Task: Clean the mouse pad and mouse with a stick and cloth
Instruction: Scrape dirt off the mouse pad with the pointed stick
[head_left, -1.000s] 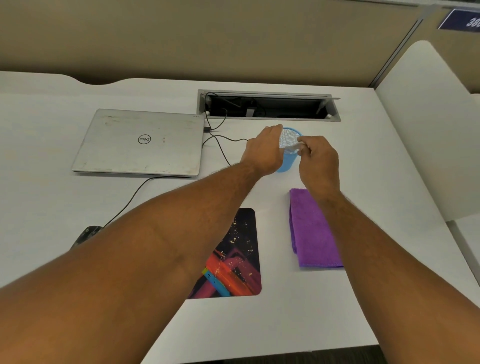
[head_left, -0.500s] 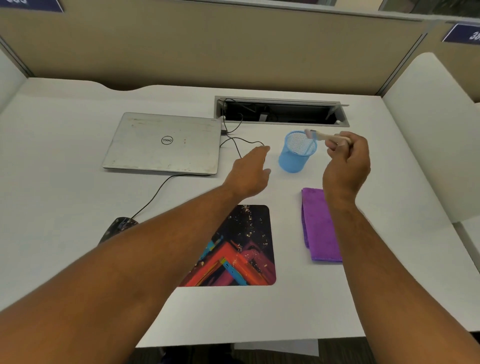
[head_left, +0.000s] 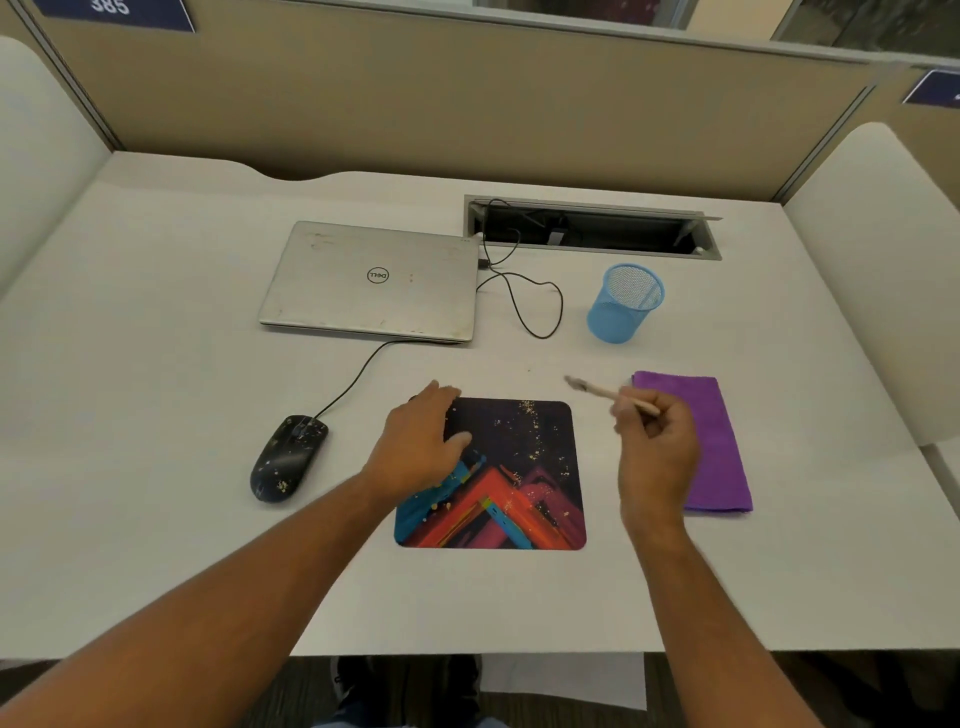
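A colourful mouse pad (head_left: 519, 478) speckled with pale crumbs lies at the desk's front middle. My left hand (head_left: 421, 441) rests flat on its upper left corner, fingers straight. My right hand (head_left: 657, 447) hovers just right of the pad and grips a thin wooden stick (head_left: 602, 392) whose tip points up and left. A folded purple cloth (head_left: 711, 431) lies right of that hand, partly hidden by it. A black mouse (head_left: 288, 460), also speckled, sits left of the pad, apart from both hands.
A shut silver laptop (head_left: 374, 283) lies at the back left, with cables running to the mouse and into a desk cable slot (head_left: 592, 231). A blue mesh cup (head_left: 623, 304) stands behind the cloth. White side panels flank the desk (head_left: 156, 519).
My right hand has drawn the stick out of the blue cup and brought it down towards the pad. My left hand has left the cup and come down onto the pad's corner.
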